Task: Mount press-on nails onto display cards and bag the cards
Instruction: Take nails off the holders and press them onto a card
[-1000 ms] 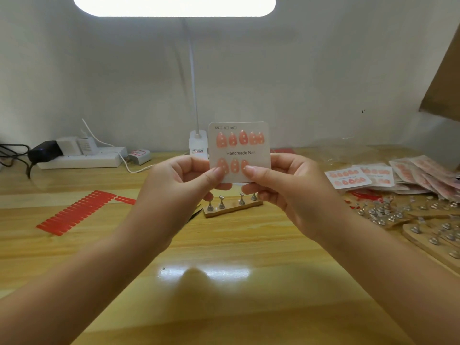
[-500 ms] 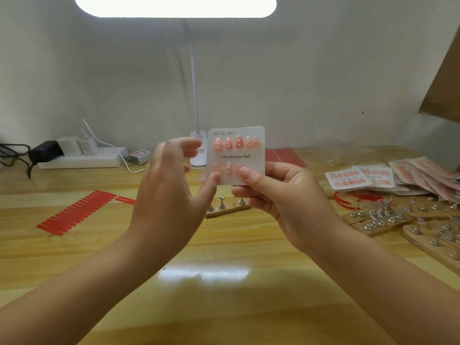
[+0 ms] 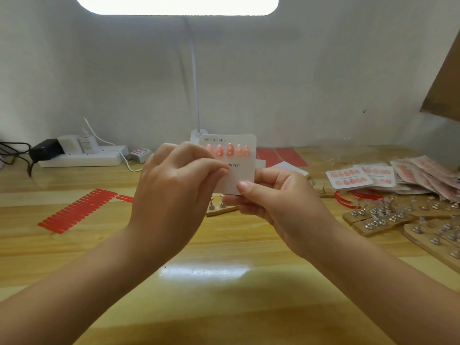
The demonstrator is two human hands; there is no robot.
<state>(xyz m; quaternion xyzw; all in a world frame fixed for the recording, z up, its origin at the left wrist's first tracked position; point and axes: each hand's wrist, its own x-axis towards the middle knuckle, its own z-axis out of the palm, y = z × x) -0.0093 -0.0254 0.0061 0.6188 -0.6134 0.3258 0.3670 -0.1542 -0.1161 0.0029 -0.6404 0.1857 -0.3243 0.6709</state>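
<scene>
I see a white display card (image 3: 242,168) with black lettering and a row of coral-pink nails (image 3: 227,150). Red strips (image 3: 77,211) by the desk's left edge; desk (image 3: 224,282) yellow wood grain. White power strip (image 3: 83,159), black adapter (image 3: 44,148).

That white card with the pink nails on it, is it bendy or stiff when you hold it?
Probably fairly stiff: the display card stands flat and upright though the right hand pinches only its lower edge. Likely light too, since a thumb-and-finger grip carries it. The pink nails stay in their row, so they seem stuck on.
</scene>
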